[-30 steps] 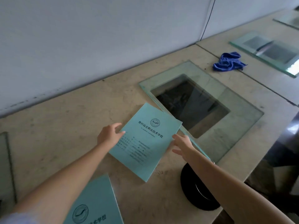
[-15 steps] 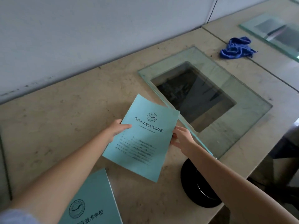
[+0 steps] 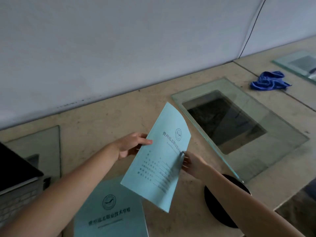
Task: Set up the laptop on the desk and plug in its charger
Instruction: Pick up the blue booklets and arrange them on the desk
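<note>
Teal booklet [image 3: 159,161] lifted off the desk [image 3: 95,120], tilted, left hand [image 3: 130,145] pinching its left edge, right hand [image 3: 193,162] gripping its right edge. Laptop [image 3: 15,170] sits open at the desk's left edge; second booklet [image 3: 111,209] lies near the front edge.

Bare forearms, bare hands

Both forearms are uncovered from the frame's lower edge to the wrists, with no watch, band or ring visible on the left hand [image 3: 130,146] or the right hand [image 3: 192,164]. Neither wears a glove. Fingernails look short and unpainted.
</note>
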{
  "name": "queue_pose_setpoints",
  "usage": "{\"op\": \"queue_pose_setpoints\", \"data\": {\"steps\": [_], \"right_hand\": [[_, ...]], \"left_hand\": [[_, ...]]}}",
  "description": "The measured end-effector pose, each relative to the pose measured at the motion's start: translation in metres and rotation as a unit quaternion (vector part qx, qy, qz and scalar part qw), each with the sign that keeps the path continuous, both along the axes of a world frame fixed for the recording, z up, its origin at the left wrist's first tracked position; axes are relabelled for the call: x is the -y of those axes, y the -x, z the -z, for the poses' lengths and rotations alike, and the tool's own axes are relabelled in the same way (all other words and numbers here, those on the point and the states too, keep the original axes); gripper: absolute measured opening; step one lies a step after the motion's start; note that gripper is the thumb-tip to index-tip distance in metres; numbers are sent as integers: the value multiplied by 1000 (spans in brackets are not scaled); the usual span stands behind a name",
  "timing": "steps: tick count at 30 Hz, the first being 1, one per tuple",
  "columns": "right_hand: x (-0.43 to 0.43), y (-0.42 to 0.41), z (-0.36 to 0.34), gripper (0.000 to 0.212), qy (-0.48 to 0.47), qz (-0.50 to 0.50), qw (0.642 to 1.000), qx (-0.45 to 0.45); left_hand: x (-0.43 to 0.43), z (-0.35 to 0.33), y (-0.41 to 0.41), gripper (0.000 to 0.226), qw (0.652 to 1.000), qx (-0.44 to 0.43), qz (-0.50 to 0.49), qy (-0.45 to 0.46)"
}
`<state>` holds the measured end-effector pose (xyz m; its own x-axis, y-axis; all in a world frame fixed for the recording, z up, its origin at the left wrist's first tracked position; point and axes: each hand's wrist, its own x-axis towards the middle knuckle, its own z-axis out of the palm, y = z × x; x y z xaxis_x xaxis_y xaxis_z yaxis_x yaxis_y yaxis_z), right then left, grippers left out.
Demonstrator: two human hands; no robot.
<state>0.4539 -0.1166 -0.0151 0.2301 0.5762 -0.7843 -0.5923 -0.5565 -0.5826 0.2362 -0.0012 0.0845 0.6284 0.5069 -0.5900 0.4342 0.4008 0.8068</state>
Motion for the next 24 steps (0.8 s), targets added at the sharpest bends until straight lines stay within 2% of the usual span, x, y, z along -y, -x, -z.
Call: {"op": "queue_pose_setpoints", "data": {"steps": [6,11,15,18,24], "right_hand": [[14,62,-7,19,-34,-90,995,-40],[32,89,-7,13,-85,-128,988,24],[43,118,-9,12,-86,-187,975,83],[51,141,-6,18,-73,-221,965,118],[69,178,11,20,-48,-264,945,186]], "left_hand": [[44,-18,80,27,998,60,-27,23],[78,-2,154,63,997,33,-73,2],[111,31,200,48,986,-12,-164,31],[135,57,220,37,965,-68,-252,37],[178,96,248,30,941,-100,-319,49]]}}
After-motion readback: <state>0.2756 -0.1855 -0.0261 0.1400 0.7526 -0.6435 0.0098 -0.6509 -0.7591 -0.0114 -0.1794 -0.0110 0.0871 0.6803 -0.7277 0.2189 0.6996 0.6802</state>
